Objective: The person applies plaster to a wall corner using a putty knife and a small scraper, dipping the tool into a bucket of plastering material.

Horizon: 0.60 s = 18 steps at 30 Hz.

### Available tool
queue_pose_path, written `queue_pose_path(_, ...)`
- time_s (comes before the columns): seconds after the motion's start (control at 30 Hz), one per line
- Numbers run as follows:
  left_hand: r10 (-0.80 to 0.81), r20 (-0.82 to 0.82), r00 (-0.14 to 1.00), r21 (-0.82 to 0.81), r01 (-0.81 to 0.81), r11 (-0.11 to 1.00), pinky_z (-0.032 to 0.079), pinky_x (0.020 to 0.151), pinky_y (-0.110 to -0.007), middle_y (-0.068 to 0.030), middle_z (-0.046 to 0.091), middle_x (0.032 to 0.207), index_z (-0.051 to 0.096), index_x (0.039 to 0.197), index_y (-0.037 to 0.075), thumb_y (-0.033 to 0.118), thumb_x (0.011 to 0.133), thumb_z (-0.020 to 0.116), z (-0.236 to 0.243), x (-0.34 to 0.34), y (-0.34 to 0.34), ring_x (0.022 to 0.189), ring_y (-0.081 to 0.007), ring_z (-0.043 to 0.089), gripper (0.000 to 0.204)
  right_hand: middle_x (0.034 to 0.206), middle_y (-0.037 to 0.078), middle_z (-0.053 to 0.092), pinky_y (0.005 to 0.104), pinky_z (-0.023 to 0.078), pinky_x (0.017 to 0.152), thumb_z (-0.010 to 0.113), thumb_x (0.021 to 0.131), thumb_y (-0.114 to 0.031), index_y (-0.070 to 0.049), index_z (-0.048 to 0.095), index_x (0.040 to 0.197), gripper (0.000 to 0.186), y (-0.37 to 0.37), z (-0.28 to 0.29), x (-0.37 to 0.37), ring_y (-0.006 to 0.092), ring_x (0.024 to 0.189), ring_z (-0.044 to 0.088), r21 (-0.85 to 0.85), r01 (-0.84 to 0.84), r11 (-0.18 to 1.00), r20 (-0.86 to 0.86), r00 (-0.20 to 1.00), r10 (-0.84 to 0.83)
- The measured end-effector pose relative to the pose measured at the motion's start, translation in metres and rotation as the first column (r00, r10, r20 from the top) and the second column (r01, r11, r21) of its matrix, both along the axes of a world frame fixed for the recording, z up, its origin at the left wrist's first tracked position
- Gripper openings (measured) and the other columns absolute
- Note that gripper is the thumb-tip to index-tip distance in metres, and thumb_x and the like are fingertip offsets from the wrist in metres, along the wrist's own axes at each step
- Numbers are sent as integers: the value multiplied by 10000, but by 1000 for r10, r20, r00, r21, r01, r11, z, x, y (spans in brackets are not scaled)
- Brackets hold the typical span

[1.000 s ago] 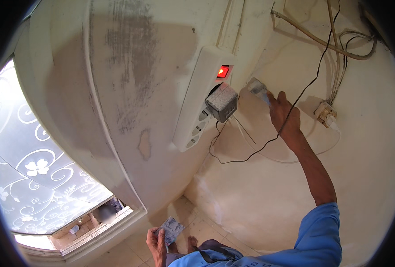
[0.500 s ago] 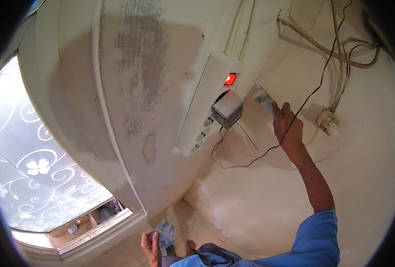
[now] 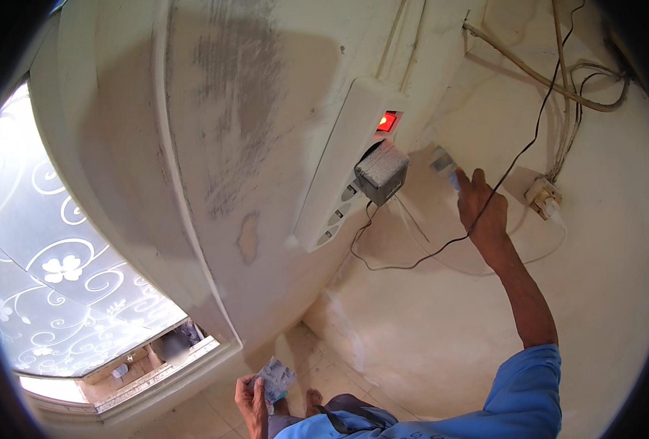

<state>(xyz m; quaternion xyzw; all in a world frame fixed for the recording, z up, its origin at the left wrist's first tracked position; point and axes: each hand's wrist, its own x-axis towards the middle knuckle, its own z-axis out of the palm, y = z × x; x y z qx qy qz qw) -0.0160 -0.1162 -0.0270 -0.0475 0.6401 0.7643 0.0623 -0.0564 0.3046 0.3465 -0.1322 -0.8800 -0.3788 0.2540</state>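
Note:
My right hand [image 3: 482, 208] grips a putty knife [image 3: 445, 164], its blade against the cream wall just right of the corner, beside the power strip. A thin black cable crosses over that hand. Low in the view, my left hand [image 3: 252, 402] holds a creased grey sheet [image 3: 275, 379], possibly sandpaper, with a small teal item partly hidden beneath it. The white power strip [image 3: 335, 168] is mounted on the patched left wall, with a lit red switch and a dusty grey adapter [image 3: 381, 173] plugged in.
Loose cables [image 3: 595, 104] run down the right wall to a grimy socket [image 3: 542, 197] with a white plug. A frosted, flower-patterned window [image 3: 61, 234] and its sill fill the left side. My bare foot [image 3: 313, 402] stands on the tiled floor [image 3: 310, 358] below.
The whole scene has shifted a little rightward in the view. My right hand and the putty knife sit slightly lower relative to the power strip; my left hand still holds the sheet.

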Motion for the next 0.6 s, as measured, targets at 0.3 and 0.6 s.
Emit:
queue_pose_path(0.3, -19, 48, 999, 46, 17, 999, 390, 474, -187, 13, 567, 714, 580, 961, 15, 122, 934, 658, 17, -1, 0, 578, -30, 479, 135, 897, 109, 547, 334, 510, 555, 653, 722, -24, -24, 592, 1146, 429, 39, -44, -27, 240, 779, 588, 10, -258, 966, -56, 964, 259)
queue_pose_path(0.6, -29, 43, 999, 5, 29, 1000, 386, 456, -190, 8, 565, 708, 579, 965, 24, 131, 938, 652, 16, -1, -1, 559, -33, 481, 132, 982, 128, 549, 351, 530, 639, 632, 763, -15, -20, 565, 1186, 429, 30, -44, -30, 260, 837, 583, 9, -35, 999, 66, 997, 34)
